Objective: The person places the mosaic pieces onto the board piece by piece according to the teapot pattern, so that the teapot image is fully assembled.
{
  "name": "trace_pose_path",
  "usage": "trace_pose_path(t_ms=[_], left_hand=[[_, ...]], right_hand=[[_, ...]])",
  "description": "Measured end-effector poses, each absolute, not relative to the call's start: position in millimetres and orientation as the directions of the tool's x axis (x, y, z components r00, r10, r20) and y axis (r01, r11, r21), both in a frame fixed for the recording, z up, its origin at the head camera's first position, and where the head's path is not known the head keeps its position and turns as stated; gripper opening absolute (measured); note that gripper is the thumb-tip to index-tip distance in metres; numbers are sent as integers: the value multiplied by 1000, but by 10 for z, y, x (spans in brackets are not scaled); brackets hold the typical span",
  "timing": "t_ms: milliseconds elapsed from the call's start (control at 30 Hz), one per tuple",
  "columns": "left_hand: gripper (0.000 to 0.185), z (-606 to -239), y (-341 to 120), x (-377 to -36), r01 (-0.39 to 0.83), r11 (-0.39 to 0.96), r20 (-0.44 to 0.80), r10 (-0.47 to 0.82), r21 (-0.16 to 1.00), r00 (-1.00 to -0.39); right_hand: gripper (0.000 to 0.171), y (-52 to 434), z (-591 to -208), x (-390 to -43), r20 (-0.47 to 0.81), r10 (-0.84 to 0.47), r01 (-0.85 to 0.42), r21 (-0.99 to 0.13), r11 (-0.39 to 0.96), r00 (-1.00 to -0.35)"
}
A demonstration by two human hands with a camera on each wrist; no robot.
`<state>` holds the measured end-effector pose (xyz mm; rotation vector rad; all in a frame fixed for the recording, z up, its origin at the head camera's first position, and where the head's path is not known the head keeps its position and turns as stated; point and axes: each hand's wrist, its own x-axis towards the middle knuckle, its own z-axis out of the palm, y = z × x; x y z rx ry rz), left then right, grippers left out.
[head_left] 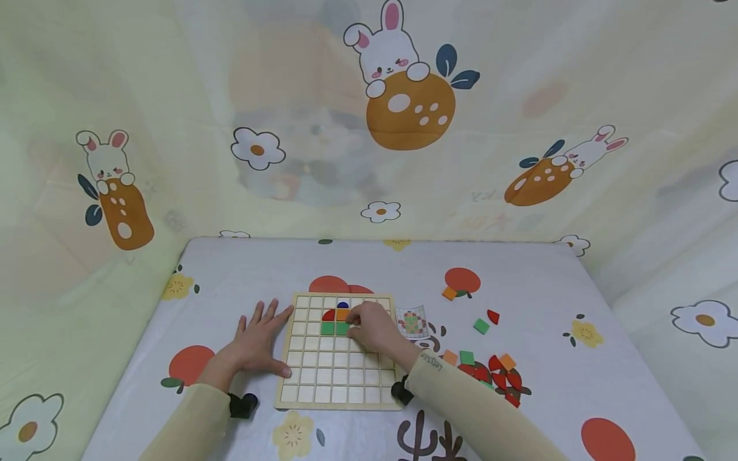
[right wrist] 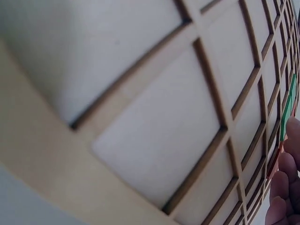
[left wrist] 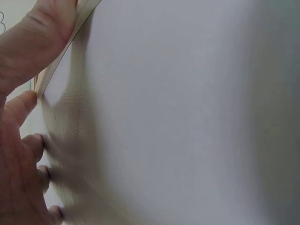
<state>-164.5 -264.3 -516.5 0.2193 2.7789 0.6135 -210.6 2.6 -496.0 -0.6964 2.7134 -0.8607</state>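
Observation:
A wooden grid board [head_left: 339,404] lies on the table, with colored pieces set in its upper cells. Spread fingers of my left hand [head_left: 257,341] rest along the board's left edge; in the left wrist view the thumb [left wrist: 42,37] touches the rim. Over the upper middle cells, my right hand [head_left: 373,328] has its thumb and fingertips brought together at a red piece [right wrist: 274,163], which the head view hides. Beside those fingertips sit an orange square [head_left: 342,315], two green squares [head_left: 327,328], a red quarter-circle [head_left: 329,315] and a blue piece [head_left: 343,305].
Right of the board lies a small pattern card [head_left: 412,322]. Farther right are a loose green square [head_left: 481,326], a red piece [head_left: 493,317], an orange square [head_left: 450,293] and a scattered group of red pieces [head_left: 499,380]. A patterned cloth curtain [head_left: 311,218] rises behind the table.

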Motion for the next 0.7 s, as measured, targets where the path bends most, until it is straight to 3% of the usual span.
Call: trace_pose_path(t_ms=[433,700], left_hand=[[128,-5152,-2633,-1628,84,900,-251,207,428,-945],[126,-5078,-2619,-1615,82,899,-259,210,430,-943]], right_hand=[[15,176,-4871,-2101,-24,-507,-373,-649,663,-862],[18,615,-4674,-2152,-73,-360,-207,-708,675,-930]])
